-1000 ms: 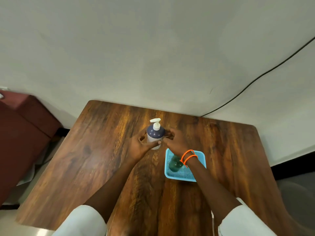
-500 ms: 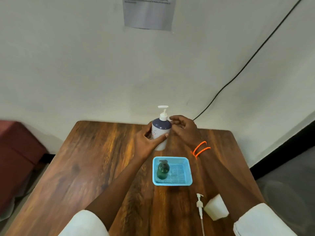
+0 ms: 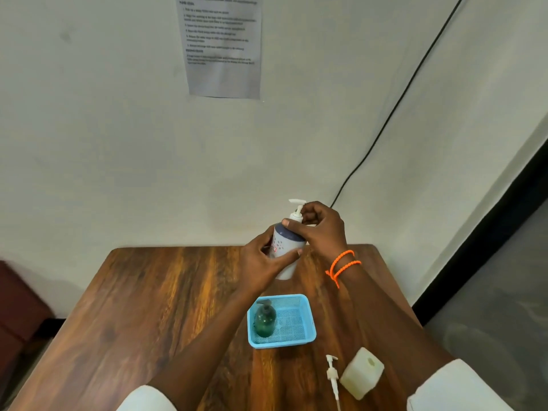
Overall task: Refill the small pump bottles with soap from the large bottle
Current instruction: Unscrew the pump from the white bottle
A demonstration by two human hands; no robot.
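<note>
1. Wooden table (image 3: 154, 307) set against a pale wall; a printed paper sheet (image 3: 222, 46) is stuck to the wall above it, text too blurred to read, and a black cable (image 3: 394, 114) runs down the wall to the table's far edge.
2. Large bottle (image 3: 284, 253): white body, dark blue shoulder, white pump head (image 3: 296, 207) on top. Stands upright near the far edge of the table, base on the wood.
3. Left hand (image 3: 261, 265) wraps the bottle's body from the left, thumb across the front, fingers curled round the back. Closed firmly on it.
4. Right hand (image 3: 321, 229) sits over the bottle's shoulder, fingers bent in around the pump's neck, thumb laid on the blue collar. An orange cord bracelet (image 3: 342, 264) circles that wrist.
5. Blue mesh basket (image 3: 308, 318) lies on the table nearer the person, apart from the large bottle. Inside, in its left part, is a small green pump bottle (image 3: 264, 318) with a dark pump top.
6. Near right of the basket: a small whitish bottle (image 3: 361, 372) with its neck open, tilted on the wood. Just beside it on the left lies a loose white pump (image 3: 332, 376), dip tube pointing toward the near edge.
7. White sleeves (image 3: 456, 390) show at the bottom of the view.
</note>
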